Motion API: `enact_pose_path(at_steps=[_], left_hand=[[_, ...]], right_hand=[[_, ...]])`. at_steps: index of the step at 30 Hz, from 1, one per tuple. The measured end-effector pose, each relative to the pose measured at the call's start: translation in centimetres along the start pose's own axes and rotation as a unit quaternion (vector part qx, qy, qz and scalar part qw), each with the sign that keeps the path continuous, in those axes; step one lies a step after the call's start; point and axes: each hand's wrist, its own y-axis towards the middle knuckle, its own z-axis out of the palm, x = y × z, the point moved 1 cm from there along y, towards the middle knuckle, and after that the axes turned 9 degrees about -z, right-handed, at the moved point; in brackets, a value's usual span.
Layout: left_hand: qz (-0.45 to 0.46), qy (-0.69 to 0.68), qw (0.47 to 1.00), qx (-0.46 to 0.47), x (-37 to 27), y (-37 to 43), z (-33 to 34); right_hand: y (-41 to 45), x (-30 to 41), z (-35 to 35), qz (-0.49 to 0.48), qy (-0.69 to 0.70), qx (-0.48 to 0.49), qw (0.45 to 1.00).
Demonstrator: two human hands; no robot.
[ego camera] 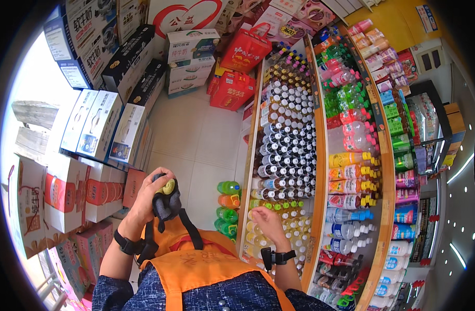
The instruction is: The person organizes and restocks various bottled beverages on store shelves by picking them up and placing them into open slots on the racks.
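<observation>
My left hand (150, 194) is closed on a dark grey cloth (168, 202), bunched up with a yellow-green part (167, 187) showing near my fingertips; what that part is I cannot tell. It is held in front of the orange apron (206, 268) that I wear. On the other side, my right hand (266, 221) is at the edge of the low shelf, its fingers bent beside bottles of pale yellow drink (257, 239). Whether its fingertips touch a bottle cap is not plain. Black straps with small devices are around both wrists.
Shelves of bottled drinks (288, 147) run along the right, with a wooden shelf edge (319, 155) between levels. Large green bottles (226, 214) stand on the floor by the shelf. Milk cartons (99, 124) are stacked at left. Red gift boxes (233, 89) stand farther along the tiled floor (194, 136).
</observation>
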Motion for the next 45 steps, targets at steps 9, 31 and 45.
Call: enact_pose_path(at_steps=[9,31,45], left_hand=[[-0.017,0.001,1.000,-0.003,-12.6,17.8,0.0],[-0.011,-0.044,0.994,-0.104,-26.6,49.5,1.6],[-0.130,-0.050,0.976,-0.169,-28.8,61.4,4.8]], right_hand=[[20.3,4.1,-3.3,-0.008,0.021,-0.053,0.998],[74.7,-1.8,-25.2,-0.046,-0.151,-0.292,0.943],[87.9,-9.0,-28.0,0.198,-0.317,-0.105,0.922]])
